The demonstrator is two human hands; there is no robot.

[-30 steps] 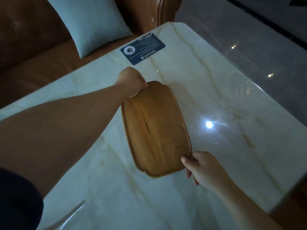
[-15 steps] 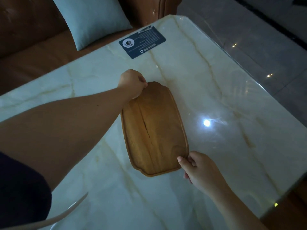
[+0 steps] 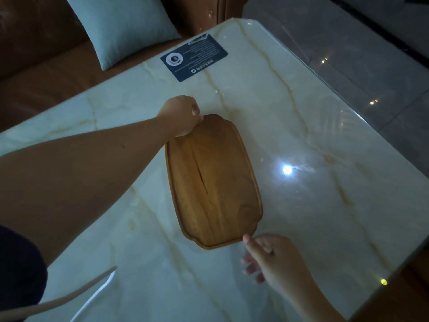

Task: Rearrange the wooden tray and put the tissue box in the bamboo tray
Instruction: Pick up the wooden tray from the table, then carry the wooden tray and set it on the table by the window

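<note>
A brown wooden tray (image 3: 213, 182) with a dark crack along its middle lies lengthwise on the marble table (image 3: 325, 205). My left hand (image 3: 182, 116) reaches across and is curled around the tray's far end. My right hand (image 3: 271, 259) sits just off the near right corner; only the thumb tip meets the rim, and the fingers hang loose and apart below it. No tissue box is in view.
A dark blue card (image 3: 193, 57) lies at the table's far edge. Behind it is a brown leather sofa (image 3: 46, 73) with a pale blue cushion (image 3: 123, 26). The table's right edge (image 3: 380, 289) drops to a grey tiled floor. A pale curved strip (image 3: 69, 296) crosses the near left.
The tray has slid slightly nearer and turned straighter. My right hand has slipped its fingers off the near corner and drawn back; my left hand keeps its hold.
</note>
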